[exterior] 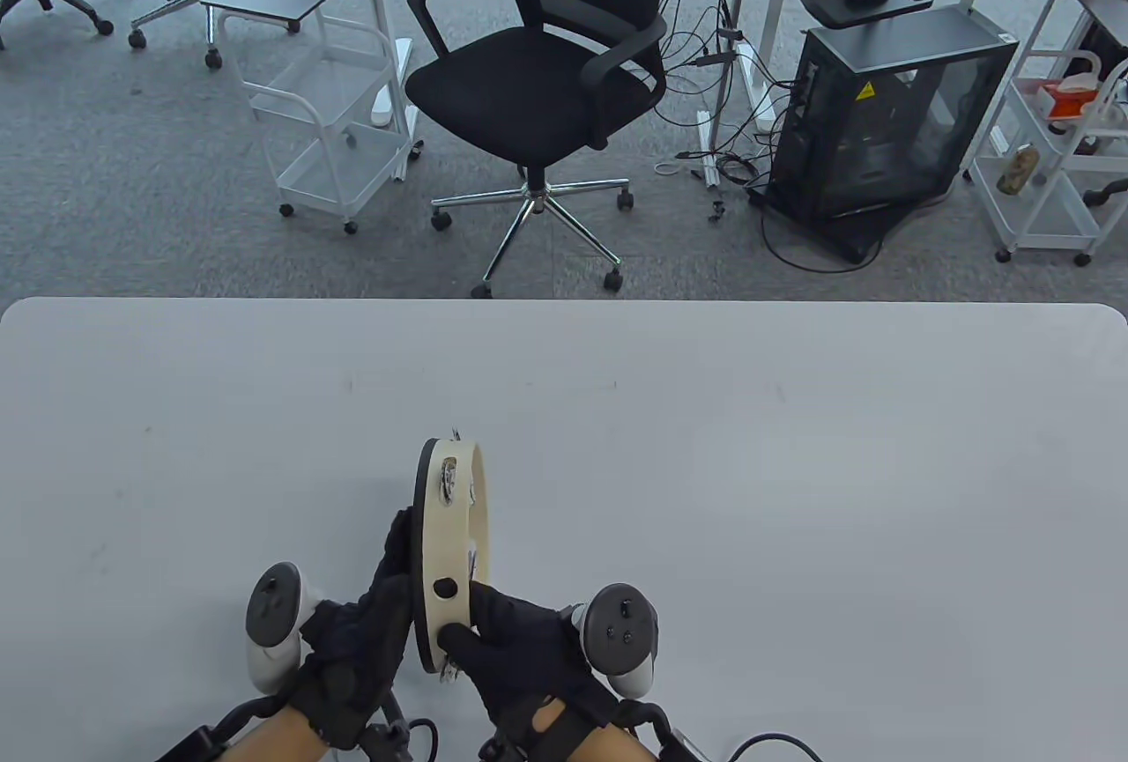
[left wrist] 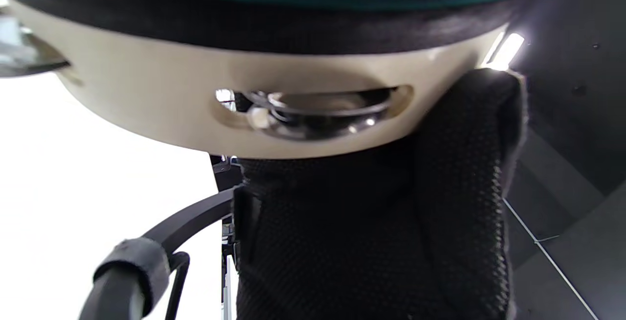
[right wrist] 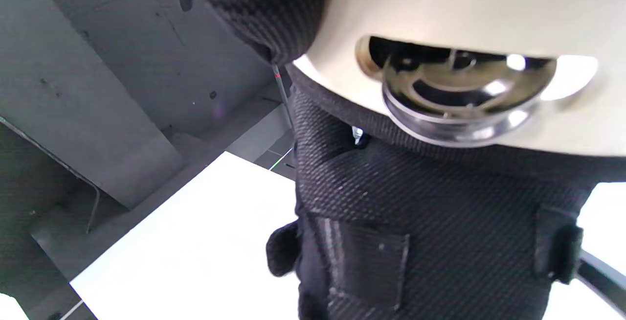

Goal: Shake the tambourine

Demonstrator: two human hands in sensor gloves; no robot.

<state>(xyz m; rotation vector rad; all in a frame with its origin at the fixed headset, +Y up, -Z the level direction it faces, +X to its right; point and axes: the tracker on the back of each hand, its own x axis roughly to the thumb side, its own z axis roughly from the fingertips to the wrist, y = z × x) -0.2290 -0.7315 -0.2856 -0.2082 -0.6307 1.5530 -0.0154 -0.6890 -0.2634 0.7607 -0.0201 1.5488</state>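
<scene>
I'm holding the tambourine (exterior: 451, 551) on edge above the near part of the table (exterior: 793, 462), both hands at its near rim. My right hand (exterior: 520, 652) is pinching the wooden frame, thumb and fingers curled over the rim, probably so the jingles (exterior: 449, 480) are hanging free to rattle. My left hand (exterior: 370, 630) is pressing flat against the dark head side, fingers spread narrow, steadying it. It's lifted clear so nothing is damping it, I'd judge. Farther back, an office chair (exterior: 538, 84) and a computer tower (exterior: 890, 119) are sitting beyond the table.
</scene>
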